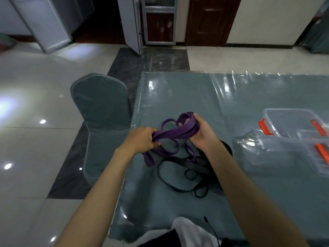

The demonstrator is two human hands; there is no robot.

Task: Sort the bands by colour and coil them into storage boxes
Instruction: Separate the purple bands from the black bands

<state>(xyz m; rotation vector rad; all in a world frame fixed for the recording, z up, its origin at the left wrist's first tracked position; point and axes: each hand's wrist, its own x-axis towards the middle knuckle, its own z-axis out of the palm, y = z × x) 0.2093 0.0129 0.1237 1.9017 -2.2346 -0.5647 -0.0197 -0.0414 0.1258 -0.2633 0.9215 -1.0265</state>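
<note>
A bundle of purple bands (pixel 175 133) is stretched between my two hands above the table. My left hand (pixel 142 139) grips one end of the bundle, and my right hand (pixel 202 133) grips the other end with its fingers curled round the folded loops. More purple loops hang down and trail on the cloth below. A tangle of black bands (pixel 185 172) lies on the table under and in front of my hands. Two clear storage boxes with orange latches (pixel 292 125) stand at the right.
The table (pixel 249 184) has a grey-green cloth under clear plastic film. A covered chair (pixel 101 111) stands against its left edge. Beyond it are glossy floor tiles (pixel 35 104) and doors along the far wall.
</note>
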